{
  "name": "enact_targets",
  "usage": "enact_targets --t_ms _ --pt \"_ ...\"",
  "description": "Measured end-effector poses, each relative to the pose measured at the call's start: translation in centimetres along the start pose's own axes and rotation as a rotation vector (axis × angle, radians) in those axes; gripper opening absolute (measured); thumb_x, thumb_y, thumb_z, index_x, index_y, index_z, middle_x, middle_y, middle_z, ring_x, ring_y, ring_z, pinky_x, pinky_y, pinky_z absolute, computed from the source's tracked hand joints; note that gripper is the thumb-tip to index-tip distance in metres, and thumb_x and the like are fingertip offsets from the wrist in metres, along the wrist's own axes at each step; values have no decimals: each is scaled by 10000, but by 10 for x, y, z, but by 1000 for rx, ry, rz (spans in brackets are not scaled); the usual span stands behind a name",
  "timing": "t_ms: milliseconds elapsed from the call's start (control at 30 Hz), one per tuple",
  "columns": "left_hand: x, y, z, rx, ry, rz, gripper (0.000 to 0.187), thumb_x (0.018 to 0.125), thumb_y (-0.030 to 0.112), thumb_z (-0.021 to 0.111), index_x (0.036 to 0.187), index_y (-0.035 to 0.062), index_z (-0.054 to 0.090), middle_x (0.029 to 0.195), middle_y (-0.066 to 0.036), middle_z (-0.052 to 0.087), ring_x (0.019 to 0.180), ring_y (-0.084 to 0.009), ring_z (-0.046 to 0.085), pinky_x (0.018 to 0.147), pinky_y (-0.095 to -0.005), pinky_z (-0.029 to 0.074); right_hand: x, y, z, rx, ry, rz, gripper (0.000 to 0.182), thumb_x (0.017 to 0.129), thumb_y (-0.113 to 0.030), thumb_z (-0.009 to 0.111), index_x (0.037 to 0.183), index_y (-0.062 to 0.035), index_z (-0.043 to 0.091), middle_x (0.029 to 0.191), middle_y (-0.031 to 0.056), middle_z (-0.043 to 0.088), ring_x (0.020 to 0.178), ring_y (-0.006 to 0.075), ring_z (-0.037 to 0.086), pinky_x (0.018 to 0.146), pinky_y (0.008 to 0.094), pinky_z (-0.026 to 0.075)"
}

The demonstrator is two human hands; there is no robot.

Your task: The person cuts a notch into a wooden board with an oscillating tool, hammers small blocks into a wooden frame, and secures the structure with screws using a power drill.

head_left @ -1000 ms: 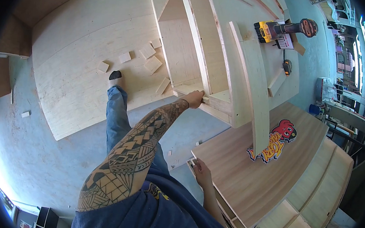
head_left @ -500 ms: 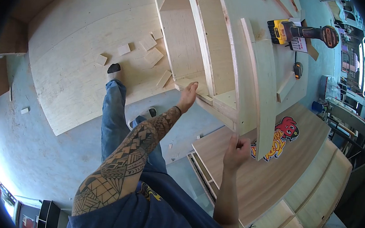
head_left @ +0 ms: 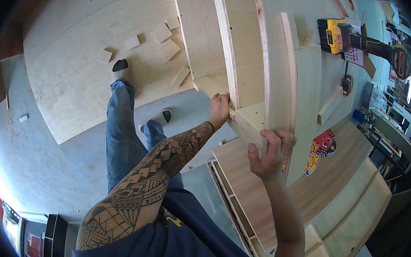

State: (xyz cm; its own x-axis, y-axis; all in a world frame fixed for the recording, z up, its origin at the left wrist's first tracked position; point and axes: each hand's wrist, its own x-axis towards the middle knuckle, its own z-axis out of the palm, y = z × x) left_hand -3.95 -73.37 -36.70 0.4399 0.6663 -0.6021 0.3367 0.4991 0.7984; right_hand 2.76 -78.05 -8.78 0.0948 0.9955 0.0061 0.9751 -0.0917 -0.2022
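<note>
A pale wooden frame (head_left: 229, 43) with upright boards stands in front of me. My left hand (head_left: 220, 110), on the tattooed arm, is closed on the frame's lower edge, near the foot of the middle upright. My right hand (head_left: 272, 155) rests at the frame's lower right corner, its fingers curled over the edge of the end board (head_left: 250, 125) and its thumb apart. Just right of this hand stands a long, narrow curved board (head_left: 303, 107). The fingertips of my left hand are partly hidden.
Several small wood blocks (head_left: 161, 33) lie on a large plywood sheet (head_left: 74, 74) at the left. A yellow and black cordless drill (head_left: 338, 36) and a tape measure (head_left: 347, 85) are at the upper right. Below them is a brown panel (head_left: 343, 154) with a red cartoon sticker (head_left: 325, 142).
My right hand has risen from below the frame's corner onto its edge, fingers now over the wood. My left hand has shifted right along the lower edge. The view has shifted slightly.
</note>
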Motion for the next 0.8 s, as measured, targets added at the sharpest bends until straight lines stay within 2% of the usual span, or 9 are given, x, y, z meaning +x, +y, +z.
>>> enact_targets --t_ms 233,333,400,433,500,567,667,733,800 --pt "-2 6 -10 87 33 82 467 1065 206 318 1125 -2 732 1195 -249 733 1216 -442 595 1234 -521 319 3 -6 -2 -26 -23 2 485 916 -437 726 1242 -90 632 1114 159 476 1041 346 441 937 515 383" --pt "-4 30 -28 173 -168 -138 517 1111 295 339 1234 -31 720 1271 -247 728 1319 -424 578 1241 -489 337 1 -1 -5 -29 -63 5 486 926 -443 709 1252 -91 634 1112 161 474 1032 348 444 939 514 384" --pt "-3 5 -23 -656 235 -180 610 1144 412 357 1369 -72 651 1386 -246 690 1434 -380 530 1233 -444 366 1 2 -8 2 -76 -6 465 934 -432 692 1239 -85 647 1111 165 475 1020 347 448 933 512 384" --pt "3 -10 -23 -659 245 -187 610 1144 412 357 1369 -72 651 1386 -246 690 1434 -380 530 1233 -444 366 1 4 -8 8 -85 -13 465 934 -432 692 1239 -85 647 1111 165 475 1020 347 448 933 512 384" --pt "19 -47 -24 -574 353 -253 685 1158 454 304 1482 -90 566 1589 -218 544 1517 -331 454 1261 -405 310 -1 7 -12 45 -130 13 445 942 -421 674 1225 -78 658 1111 165 473 1011 345 446 930 506 383" --pt "36 -82 -26 -534 346 -281 662 1156 447 317 1526 -63 518 1616 -222 509 1527 -327 443 1261 -401 309 -2 10 -14 59 -124 -6 428 929 -405 701 1236 -109 665 1116 150 478 999 339 458 918 505 393" --pt "64 -119 -31 -448 322 -434 677 1118 476 423 1562 -32 480 1600 -248 510 1489 -370 479 1220 -435 375 -3 12 -12 72 -94 -17 417 924 -416 715 1241 -148 677 1102 128 483 977 323 466 900 492 401" --pt "97 -147 -14 -651 356 -867 707 1046 469 561 1553 -6 430 1605 -248 478 1428 -406 510 1159 -510 419 -5 13 -10 79 -82 -16 418 933 -443 702 1235 -156 681 1084 122 484 966 312 462 893 481 399" --pt "109 -141 8 -736 286 -818 686 1015 440 605 1514 5 429 1587 -246 476 1392 -412 523 1126 -533 435 -7 15 -7 44 -26 -40 436 945 -487 681 1229 -157 687 1038 101 485 932 290 457 874 463 394"
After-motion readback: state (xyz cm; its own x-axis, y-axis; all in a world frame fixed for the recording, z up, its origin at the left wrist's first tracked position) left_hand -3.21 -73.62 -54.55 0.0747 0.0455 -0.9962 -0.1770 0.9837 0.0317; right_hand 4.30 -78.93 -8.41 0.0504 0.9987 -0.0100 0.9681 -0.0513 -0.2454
